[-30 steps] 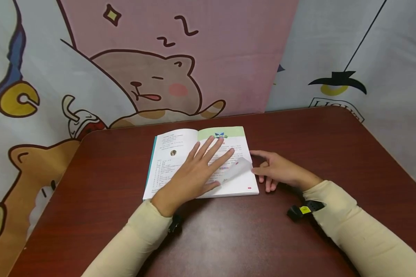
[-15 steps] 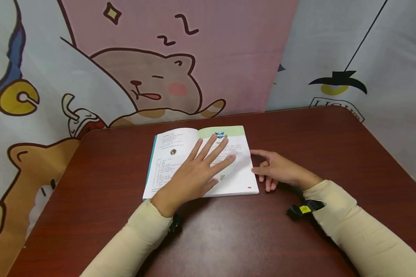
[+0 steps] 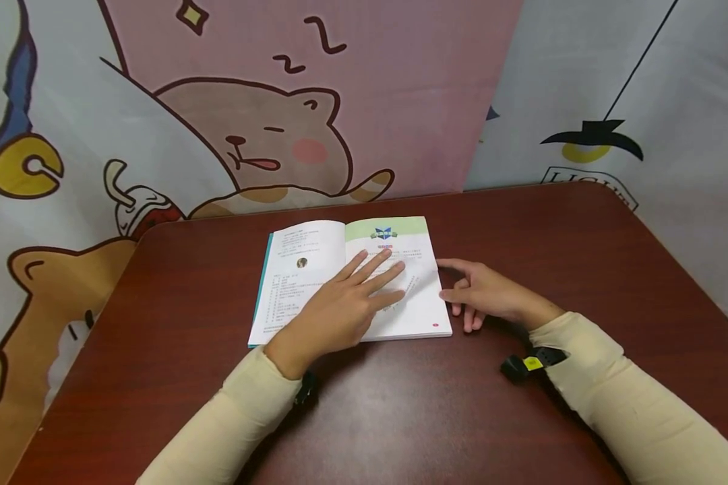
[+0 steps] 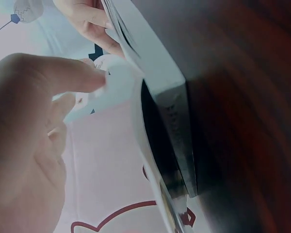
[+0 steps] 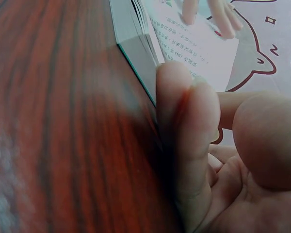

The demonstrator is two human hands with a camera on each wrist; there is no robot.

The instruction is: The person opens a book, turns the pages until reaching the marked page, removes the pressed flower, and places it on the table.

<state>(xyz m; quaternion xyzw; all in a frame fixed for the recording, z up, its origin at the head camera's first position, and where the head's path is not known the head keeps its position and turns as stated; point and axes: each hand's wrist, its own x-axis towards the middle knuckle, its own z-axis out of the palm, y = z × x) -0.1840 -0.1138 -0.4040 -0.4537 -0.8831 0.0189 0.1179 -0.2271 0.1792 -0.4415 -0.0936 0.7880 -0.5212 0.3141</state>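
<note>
An open book (image 3: 297,246) with a teal cover edge lies on the table, its right page (image 3: 431,310) headed by a green band. My left hand (image 3: 340,306) is over the right page with fingers extended; a blurred, lifted page corner (image 3: 408,291) shows beside its fingertips. In the left wrist view, the left thumb (image 4: 82,77) is raised above the page edges. My right hand (image 3: 488,293) stands at the book's right edge, index finger and thumb reaching to it a little apart, the other fingers loosely bent. Its fingertips (image 5: 172,80) are beside the page block in the right wrist view.
The dark red-brown table (image 3: 376,417) extends around the book. A cloth backdrop (image 3: 418,101) with cartoon animals hangs behind its far edge. A black strap device (image 3: 522,366) sits at the right wrist.
My left hand's fingers have drawn slightly closer together and a little lower across the page. The large curled page corner is smaller, and the print on the right page differs. The right hand stays put.
</note>
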